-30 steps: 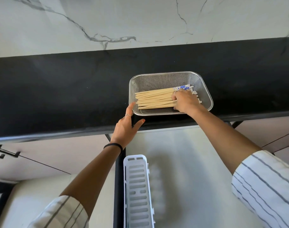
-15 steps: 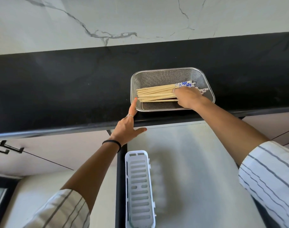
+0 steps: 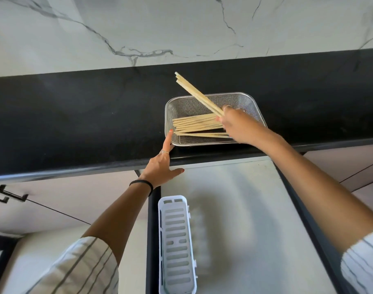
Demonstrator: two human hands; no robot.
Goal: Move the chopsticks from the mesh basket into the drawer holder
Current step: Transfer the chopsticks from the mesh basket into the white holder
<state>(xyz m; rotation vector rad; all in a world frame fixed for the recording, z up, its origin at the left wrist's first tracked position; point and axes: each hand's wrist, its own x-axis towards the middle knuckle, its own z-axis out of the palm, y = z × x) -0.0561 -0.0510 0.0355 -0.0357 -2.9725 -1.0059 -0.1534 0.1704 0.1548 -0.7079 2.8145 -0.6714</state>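
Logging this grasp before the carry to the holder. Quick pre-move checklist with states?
1. Right hand grips lifted chopsticks: ok.
2. Bundle clear of the mesh basket rim: ok at the free ends, cannot tell at the hand.
3. Left hand steadies the basket, fingertip at its left edge: ok.
4. White holder in the drawer looks empty: ok.
5. Basket emptied: not ok, loose chopsticks remain.
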